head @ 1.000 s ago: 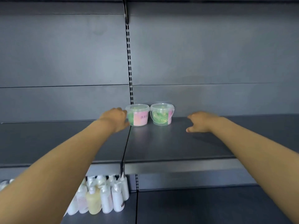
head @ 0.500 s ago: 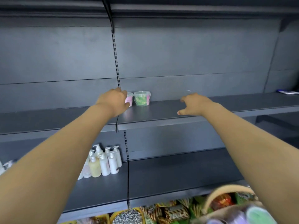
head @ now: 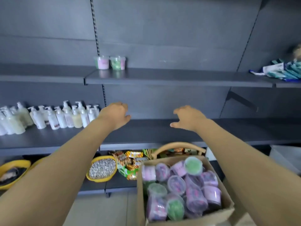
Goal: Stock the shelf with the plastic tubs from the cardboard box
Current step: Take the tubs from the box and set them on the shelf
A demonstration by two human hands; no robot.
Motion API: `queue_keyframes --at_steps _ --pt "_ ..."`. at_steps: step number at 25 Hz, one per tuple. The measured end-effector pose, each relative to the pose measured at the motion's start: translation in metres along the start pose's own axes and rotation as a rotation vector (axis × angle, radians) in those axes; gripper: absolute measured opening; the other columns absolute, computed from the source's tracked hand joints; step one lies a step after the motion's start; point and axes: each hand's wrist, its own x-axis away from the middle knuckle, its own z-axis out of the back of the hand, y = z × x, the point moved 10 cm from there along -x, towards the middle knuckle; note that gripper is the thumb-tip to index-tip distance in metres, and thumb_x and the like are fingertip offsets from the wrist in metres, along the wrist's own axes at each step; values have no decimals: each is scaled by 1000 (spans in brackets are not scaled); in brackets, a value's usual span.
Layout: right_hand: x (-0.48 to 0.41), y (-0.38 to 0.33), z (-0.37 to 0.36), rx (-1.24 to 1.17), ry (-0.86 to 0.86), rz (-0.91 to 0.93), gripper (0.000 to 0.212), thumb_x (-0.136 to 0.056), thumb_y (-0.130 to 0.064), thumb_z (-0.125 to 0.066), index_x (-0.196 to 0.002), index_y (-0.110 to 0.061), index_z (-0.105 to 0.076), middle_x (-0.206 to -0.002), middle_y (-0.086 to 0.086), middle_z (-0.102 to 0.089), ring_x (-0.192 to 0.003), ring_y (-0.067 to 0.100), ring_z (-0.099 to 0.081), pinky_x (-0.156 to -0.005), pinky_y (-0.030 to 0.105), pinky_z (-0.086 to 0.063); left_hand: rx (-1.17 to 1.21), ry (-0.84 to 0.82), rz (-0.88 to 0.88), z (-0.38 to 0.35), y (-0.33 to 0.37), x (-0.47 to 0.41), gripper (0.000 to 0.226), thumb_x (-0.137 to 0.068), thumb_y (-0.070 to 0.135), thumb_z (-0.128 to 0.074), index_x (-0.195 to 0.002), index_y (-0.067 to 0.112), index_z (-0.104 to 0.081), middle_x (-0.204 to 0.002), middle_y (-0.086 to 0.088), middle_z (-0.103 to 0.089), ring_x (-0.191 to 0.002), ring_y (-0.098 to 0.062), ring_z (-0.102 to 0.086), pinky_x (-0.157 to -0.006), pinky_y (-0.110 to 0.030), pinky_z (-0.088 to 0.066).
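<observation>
On the upper shelf [head: 179, 77], two tubs are now left standing side by side against the back panel: a pink tub [head: 102, 62] and a green tub [head: 117, 63], just touching or nearly so. A second ago the left hand [head: 116, 115] was at the pink tub and the right hand [head: 187, 117] was resting on the same shelf; both have since been drawn back and down, and are now seen in front of the middle shelf [head: 162, 132]. Both hands are empty, with fingers loosely spread. One placement is judged finished, and a return to the cardboard box [head: 192, 216] for more stock appears to be under way.

Many tubs [head: 176, 185] are still piled in the box, lying at mixed angles, mostly purple with a few green. The box is seen low at the right, below the right forearm.

Plenty of room is left on the upper shelf to the right of the two tubs, up to the packets [head: 283, 72] at its far right end. Its front edge must be cleared on each lift. The white bottles [head: 65, 116] on the middle shelf stand just left of the left hand and could be brushed.
</observation>
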Motion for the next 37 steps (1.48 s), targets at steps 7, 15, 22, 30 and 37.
queue_keyframes --at_steps 7,15,22,30,37 --pt "54 52 -165 -124 -233 -6 50 -82 -48 -59 -120 -15 -55 -122 7 -59 -114 27 -53 -90 35 -47 73 -190 31 -143 59 42 37 -95 31 -44 -122 7 -50 -120 -11 -51 -118 -29 -47 -90 -38 -43" --pt "61 81 -362 -213 -581 -74 42 -86 -46 -56 -111 -11 -56 -110 7 -63 -104 24 -56 -83 36 -48 175 -507 148 -345 72 46 35 -95 30 -41 -122 10 -51 -121 -10 -54 -115 -26 -50 -91 -38 -47" --pt "70 117 -454 -398 -717 -321 39 -91 -40 -53 -116 -9 -55 -112 8 -63 -106 24 -57 -84 30 -43 332 -689 521 -439 80 101 34 -96 31 -42 -115 7 -55 -111 -14 -60 -103 -28 -58 -86 -34 -46" --pt "99 88 -529 -794 -963 -730 46 -88 -52 -52 -67 -12 -47 -71 5 -54 -77 25 -61 -69 32 -48 586 -734 1182 -487 106 183 42 -99 19 -34 -138 2 -34 -115 -14 -59 -111 -32 -57 -88 -34 -45" --pt "115 67 -564 -1003 -1105 -957 76 -82 -58 -58 -136 -6 -42 -127 12 -52 -103 26 -57 -93 40 -52 800 -449 1711 -508 116 204 65 -92 46 -46 -134 -3 -41 -127 -25 -49 -118 -36 -46 -96 -37 -38"
